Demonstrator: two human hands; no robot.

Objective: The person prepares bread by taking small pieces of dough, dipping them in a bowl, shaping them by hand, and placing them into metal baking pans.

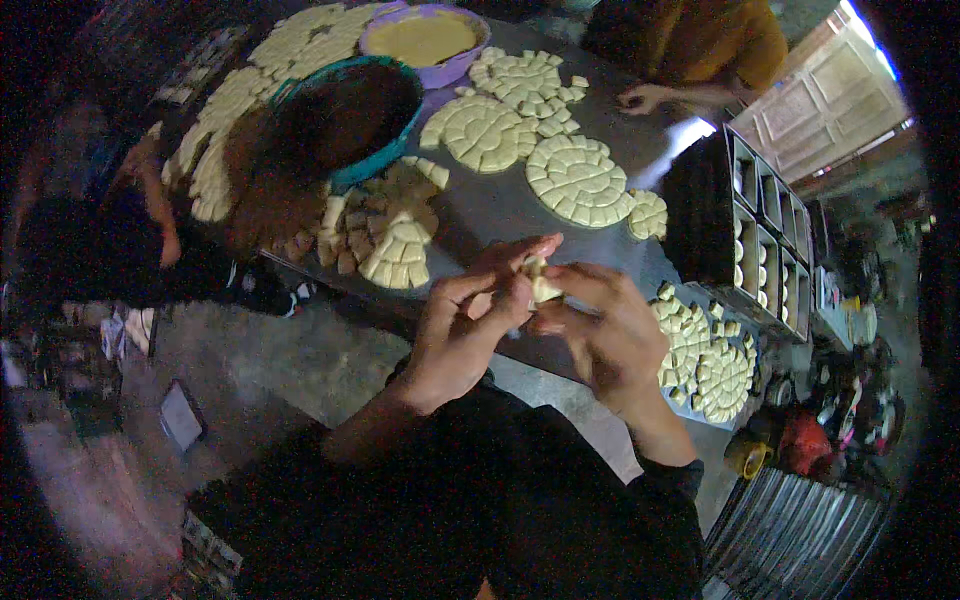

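From afar, I observe left hand (460, 325) and right hand (612, 335), grip clamped on one dough piece (543, 287) above the near edge of the table (485, 212), apparently mid-shaping, the far dough rounds (578, 180) cut but seemingly unshaped.

The dough piece (544, 288) and cut dough round (580, 180) are looking soft and dull. The teal basin (385, 157) is looking like smooth plastic. The dark tabletop (490, 222) is shining a little. The door (828, 97) is looking like wood, the sleeve (668, 479) like dull cloth.

Left hand (470, 325) raised, right hand (612, 335) just beside it, fingers (588, 284) bent
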